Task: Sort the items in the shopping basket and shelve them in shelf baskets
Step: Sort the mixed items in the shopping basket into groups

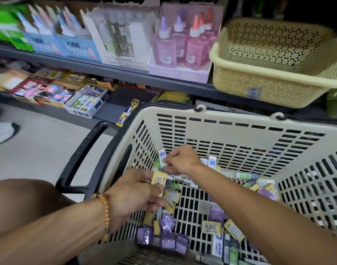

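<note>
Two hands reach into the cream shopping basket (240, 123); the left hand (133, 192) grasps a yellow-sleeved eraser (158, 178) near the basket's left wall; the right hand (181, 159) pinches a white eraser (162, 156) toward the far-left corner; purple boxes (163, 238) lie along the near edge; a yellow shelf basket (274, 73) sits on the shelf (114, 70) above.

Light is soft and even, from above; no hard shadows. The top right corner behind the yellow shelf basket (274, 60) is very dark. Strong motion blur on the left edge: green packs (8, 25) and floor (33, 142) are smeared. Wide-angle lens bends the shelf edge (110, 71) w/ clear curving. Shopping basket (240, 121) is fairly sharp; small glare on the pink glue bottles (194, 48).
</note>
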